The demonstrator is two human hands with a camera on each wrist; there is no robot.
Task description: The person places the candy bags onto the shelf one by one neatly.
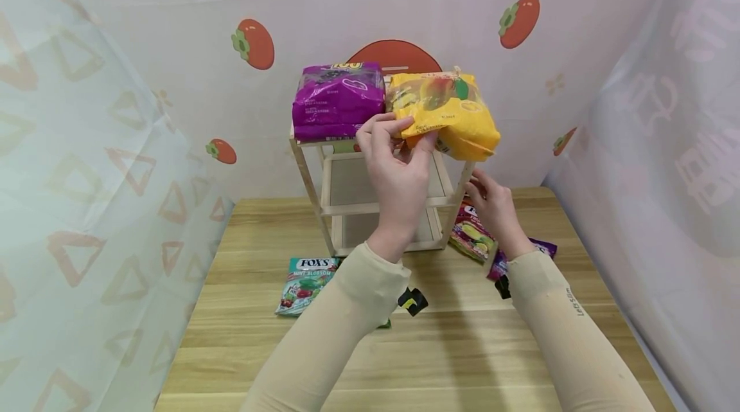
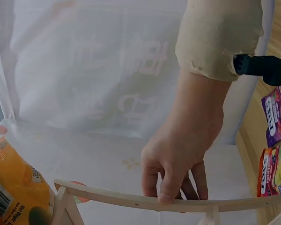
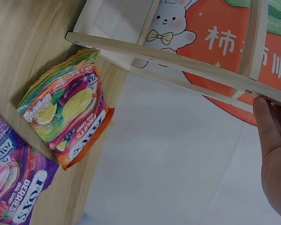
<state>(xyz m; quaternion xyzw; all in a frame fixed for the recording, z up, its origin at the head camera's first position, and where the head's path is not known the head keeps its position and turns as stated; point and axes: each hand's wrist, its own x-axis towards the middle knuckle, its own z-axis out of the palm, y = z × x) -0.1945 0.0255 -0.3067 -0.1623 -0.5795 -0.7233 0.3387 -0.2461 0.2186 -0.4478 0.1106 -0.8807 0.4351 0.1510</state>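
Observation:
My left hand [image 1: 399, 174] pinches the lower front edge of a yellow bag with a mango picture [image 1: 457, 116], its thumb beneath and fingers on top. The bag lies tilted on the top shelf of a small wooden rack [image 1: 309, 174], sticking out past the right front corner. Beside it on that shelf sits a purple bag [image 1: 338, 103]. At the rack's right side, my right hand [image 1: 494, 203] holds a wooden post. From the left wrist view, the right hand [image 2: 182, 150] has its thumb on the near side of the rack's wooden bar [image 2: 112, 196] and its other fingers behind.
A red-and-green Fox's candy bag [image 3: 68, 105] and a purple Fox's berries bag [image 3: 18, 183] lie on the table right of the rack. A teal Fox's bag [image 1: 303, 286] lies at front left, partly behind my left sleeve. Printed cloth walls [image 1: 370, 7] surround the table.

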